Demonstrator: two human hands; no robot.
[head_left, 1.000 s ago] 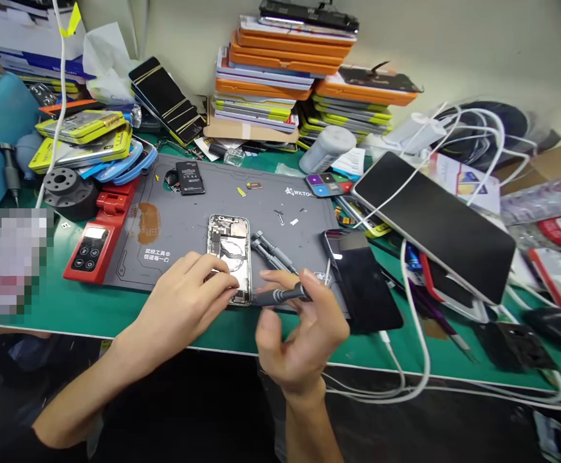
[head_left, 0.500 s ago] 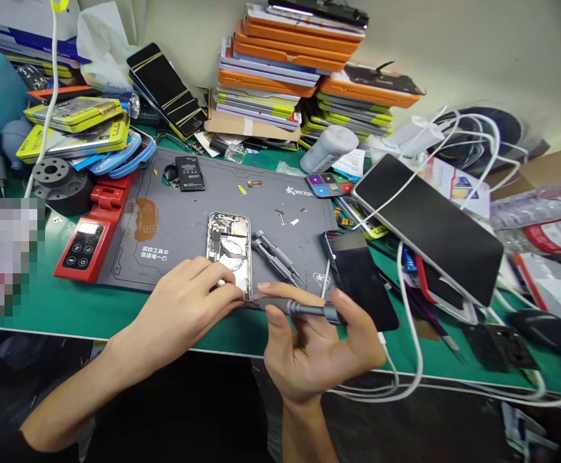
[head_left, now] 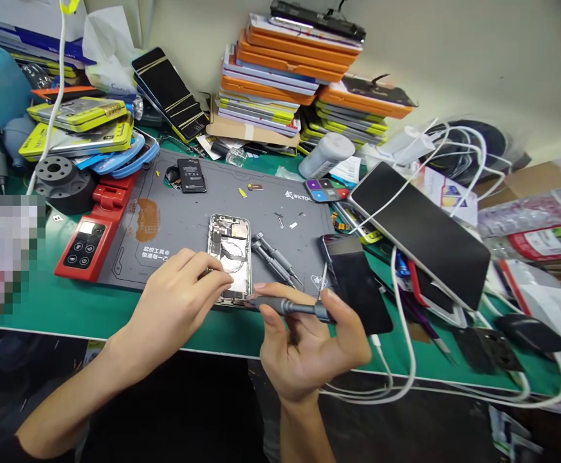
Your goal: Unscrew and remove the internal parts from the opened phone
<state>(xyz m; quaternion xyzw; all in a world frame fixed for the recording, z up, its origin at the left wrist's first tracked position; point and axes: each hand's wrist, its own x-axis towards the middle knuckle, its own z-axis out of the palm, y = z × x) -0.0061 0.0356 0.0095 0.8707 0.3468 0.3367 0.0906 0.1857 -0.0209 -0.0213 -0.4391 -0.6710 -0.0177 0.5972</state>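
Observation:
An opened phone point(head_left: 236, 257) with bare inner parts lies at the near edge of the grey mat point(head_left: 165, 199). Over its lower left part is my left hand point(head_left: 181, 292), fingertips pinched together; whatever is between them is too small to make out. My right hand point(head_left: 309, 347) grips a dark grey screwdriver point(head_left: 290, 307), held nearly level, its tip at the phone's lower right corner. Two more screwdrivers point(head_left: 275, 260) rest just right of the phone. A black battery point(head_left: 192, 175) lies on the mat's upper left.
To the right are a dark phone point(head_left: 358, 280), a large tablet point(head_left: 420, 231) and looping white cables point(head_left: 408, 347). A red device point(head_left: 83, 249) borders the mat's left side. Orange cases point(head_left: 294, 54) are stacked against the wall. Loose screws and small parts lie on the mat.
My left fingertips have moved up and left, away from the screwdriver tip, uncovering the phone's lower edge. The right hand still holds the screwdriver near that edge. The view has shifted slightly.

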